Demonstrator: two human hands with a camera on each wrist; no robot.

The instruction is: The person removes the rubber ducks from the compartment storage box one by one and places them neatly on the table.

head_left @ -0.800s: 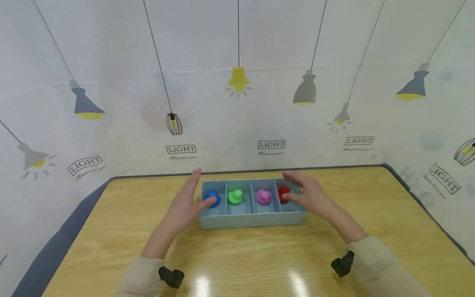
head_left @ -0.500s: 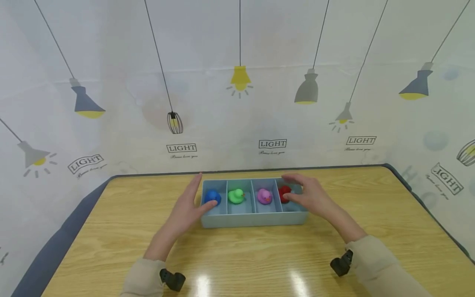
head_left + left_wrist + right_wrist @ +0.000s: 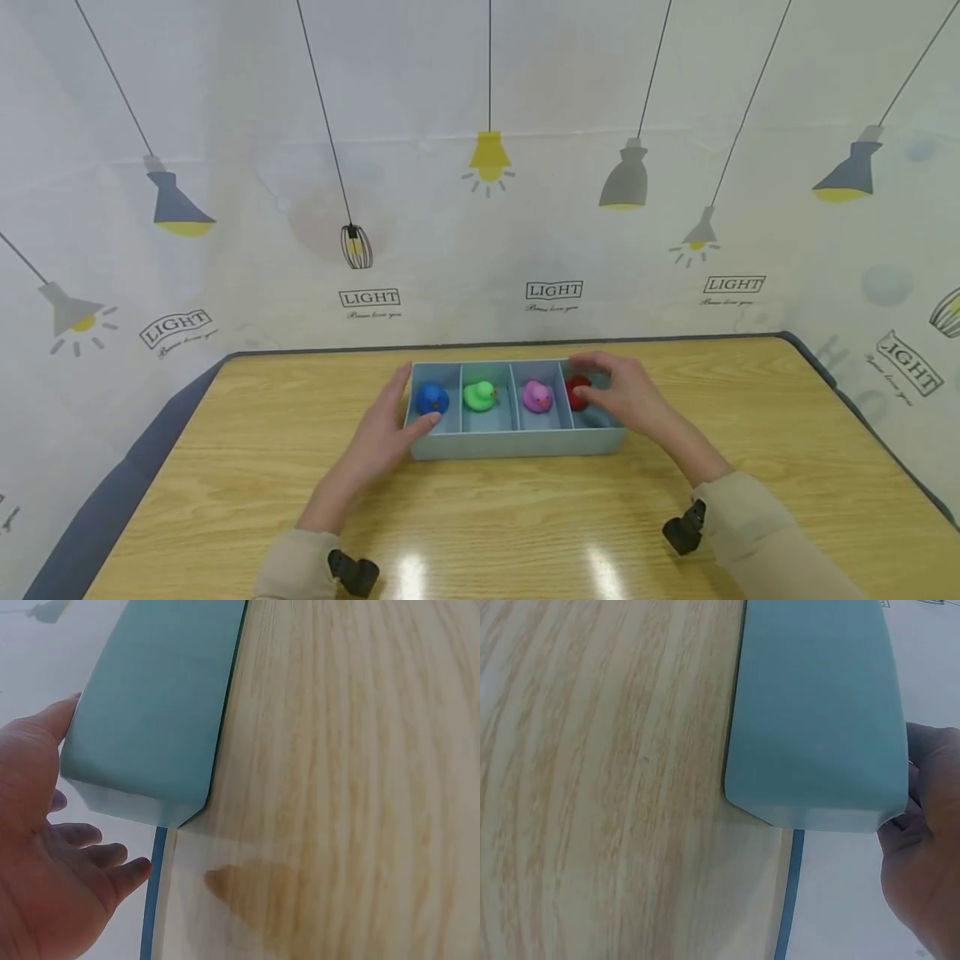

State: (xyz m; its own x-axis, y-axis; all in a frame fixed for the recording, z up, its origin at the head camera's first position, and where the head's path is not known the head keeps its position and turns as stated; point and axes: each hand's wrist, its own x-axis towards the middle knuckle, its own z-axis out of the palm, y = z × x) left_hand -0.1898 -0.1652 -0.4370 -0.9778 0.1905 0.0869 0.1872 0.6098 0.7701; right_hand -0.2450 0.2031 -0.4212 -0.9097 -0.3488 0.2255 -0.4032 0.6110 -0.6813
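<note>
A pale blue box (image 3: 517,444) with several compartments stands on the table. From left to right, its compartments hold a blue rubber duck (image 3: 429,398), a green rubber duck (image 3: 480,396), a pink rubber duck (image 3: 537,397) and a red toy (image 3: 576,390) partly hidden by a thumb. My left hand (image 3: 386,429) is at the box's left end, thumb over the front rim; the left wrist view shows its other fingers spread below the corner. Around the right end curves my right hand (image 3: 626,392), with its thumb in front of the red toy and its forefinger along the back rim.
The wooden table (image 3: 495,517) extends around the box, with a dark edge at the back. Behind it hangs a white backdrop (image 3: 450,250) printed with lamps. Each sleeve carries a small black camera, one left (image 3: 354,573) and one right (image 3: 684,529).
My left hand has come slightly lower and closer to the box's left end, uncovering more of the blue duck. The right hand stays almost still, and the toys keep their compartments.
</note>
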